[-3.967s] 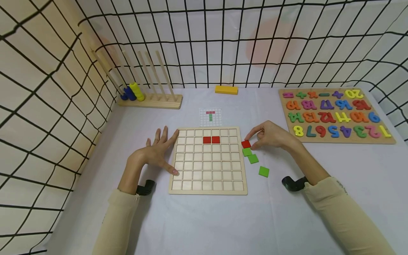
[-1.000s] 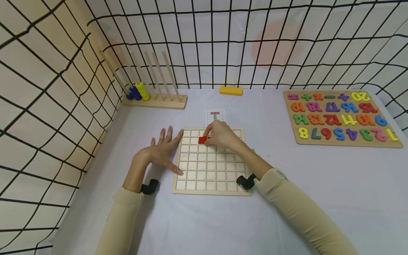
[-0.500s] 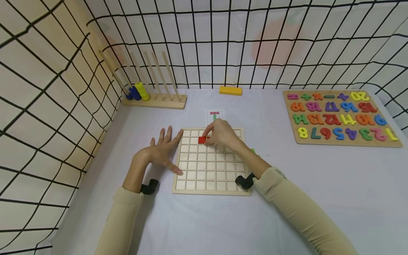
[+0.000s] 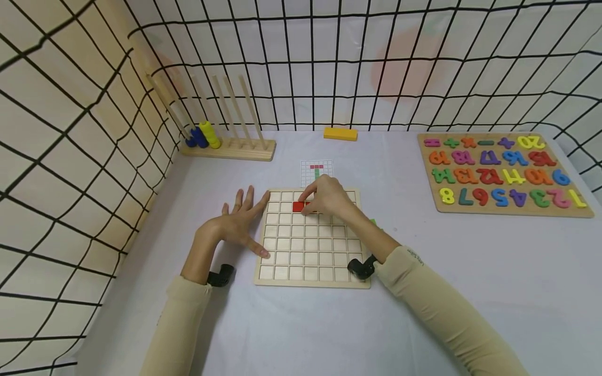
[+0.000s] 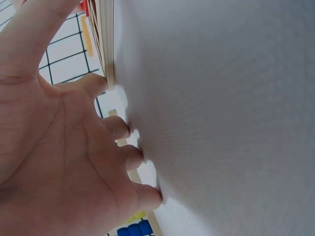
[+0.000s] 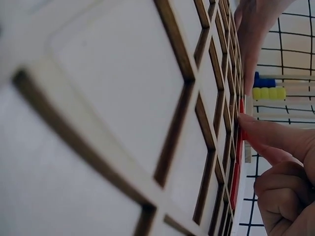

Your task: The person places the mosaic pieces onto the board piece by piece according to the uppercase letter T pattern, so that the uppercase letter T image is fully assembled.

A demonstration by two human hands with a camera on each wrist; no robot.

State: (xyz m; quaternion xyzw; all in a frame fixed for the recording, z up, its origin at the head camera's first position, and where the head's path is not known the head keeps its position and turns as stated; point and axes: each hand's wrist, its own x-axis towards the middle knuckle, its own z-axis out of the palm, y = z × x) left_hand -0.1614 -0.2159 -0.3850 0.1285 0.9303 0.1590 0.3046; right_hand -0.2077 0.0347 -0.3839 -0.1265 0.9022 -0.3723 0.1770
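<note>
A wooden grid board lies flat on the white cloth. Thumb and forefinger of my right hand pinch a red square tile at a cell in the board's second row from the top. More red tile shows along that row in the right wrist view, largely covered by the hand in the head view. My left hand is spread at the board's left side, thumb resting on the board, forefinger at its top left corner, other fingertips on the cloth.
A small pattern card is behind the board, partly covered by the right hand. A green tile peeks out past the right forearm. Farther back are a peg stand, a yellow block and a number puzzle, with black netting behind.
Since four seconds ago, my right hand has carried the red tile from beside the green tiles leftward onto the board. Over the last second both hands stay nearly still.
</note>
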